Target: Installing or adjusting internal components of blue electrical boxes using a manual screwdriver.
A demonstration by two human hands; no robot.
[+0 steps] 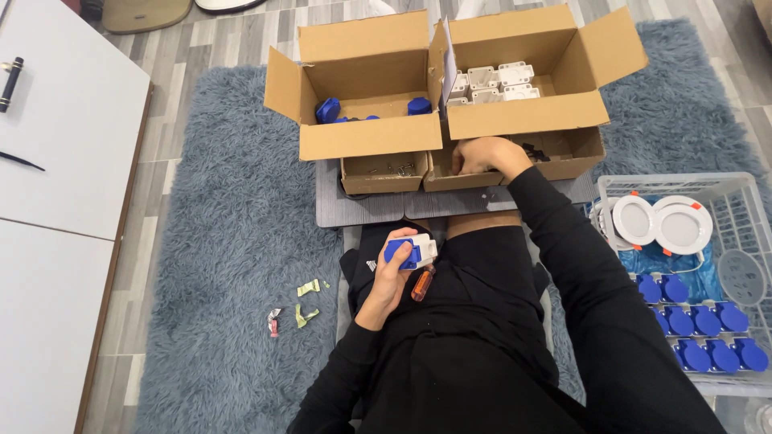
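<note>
Left hand (392, 283) grips one blue-and-white socket (409, 251) over lap, orange screwdriver (422, 284) beside. Right hand (482, 155) reaches into small cardboard tray (515, 163), grip unclear. Two open boxes (362, 96) behind.

Right hand (481, 155) fingertips are hidden inside the small cardboard tray (515, 165) at 12 o'clock. Tray contents too small to identify. Plastic basket (736, 193) cut off at 3 o'clock.

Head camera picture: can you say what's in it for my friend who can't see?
A seated person's left hand holds a blue-and-white plastic part, while the right hand reaches into a small cardboard tray. Two open boxes of parts stand behind.
</note>
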